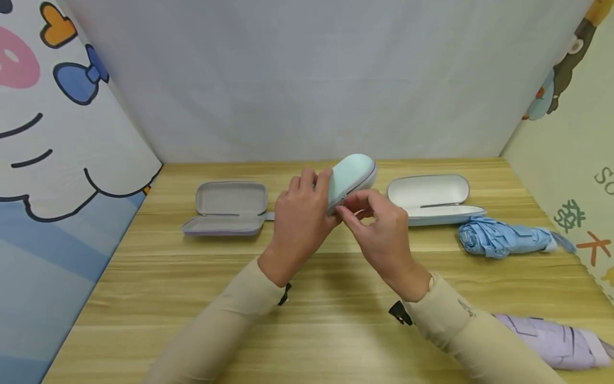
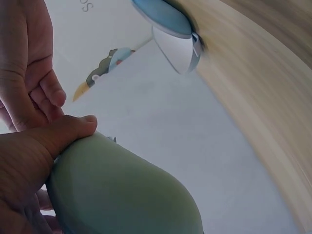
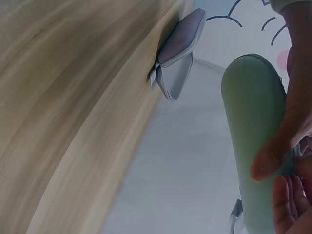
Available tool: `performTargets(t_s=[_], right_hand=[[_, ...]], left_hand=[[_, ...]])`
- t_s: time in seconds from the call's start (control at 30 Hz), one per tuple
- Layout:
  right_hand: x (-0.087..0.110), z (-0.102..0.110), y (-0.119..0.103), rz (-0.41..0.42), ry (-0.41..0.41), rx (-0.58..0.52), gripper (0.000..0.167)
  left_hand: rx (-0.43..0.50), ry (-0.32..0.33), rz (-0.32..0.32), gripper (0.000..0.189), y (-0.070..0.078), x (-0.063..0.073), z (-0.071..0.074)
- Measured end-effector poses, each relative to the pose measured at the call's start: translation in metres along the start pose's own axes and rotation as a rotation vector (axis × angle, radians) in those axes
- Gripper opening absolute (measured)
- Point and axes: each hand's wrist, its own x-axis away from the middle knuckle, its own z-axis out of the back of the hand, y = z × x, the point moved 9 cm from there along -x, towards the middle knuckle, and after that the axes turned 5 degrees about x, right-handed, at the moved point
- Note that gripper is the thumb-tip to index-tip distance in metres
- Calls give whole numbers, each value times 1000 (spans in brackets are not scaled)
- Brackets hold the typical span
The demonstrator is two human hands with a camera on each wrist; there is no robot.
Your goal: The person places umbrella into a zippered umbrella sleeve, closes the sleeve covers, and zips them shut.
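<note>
A mint green zippered hard case [image 1: 354, 172] is held up above the table, tilted, with a grey zip line along its side. My left hand [image 1: 304, 205] grips it from the left; in the left wrist view the thumb lies over the pale green shell [image 2: 122, 185]. At the near end of the case, my right hand [image 1: 381, 226] pinches at the zip edge with thumb and fingers. The fingertips hide the zip pull itself. In the right wrist view, the green case [image 3: 251, 107] stands nearly upright, its lower right side covered by both hands.
On the table [image 1: 192, 314], an open lilac case [image 1: 231, 198] with grey lining lies at the left. An open light blue case [image 1: 428, 193] lies at the right, beside a folded blue umbrella [image 1: 503, 238]. A folded lilac umbrella [image 1: 551, 341] lies at the near right.
</note>
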Motion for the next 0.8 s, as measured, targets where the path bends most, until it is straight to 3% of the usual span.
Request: performTargets(t_s=[0.43,0.6,0.8], right_hand=[[1,3,-14,192,50,104,10],[0,3,-17,200,15,102,7],[-4,7,-16,167,-29,88,2]], left_hand=[[-7,2,-6,73,2,2,2],[-5,-36,-1,68,0,4,-2],[114,-88,-7,68,0,6,-7]])
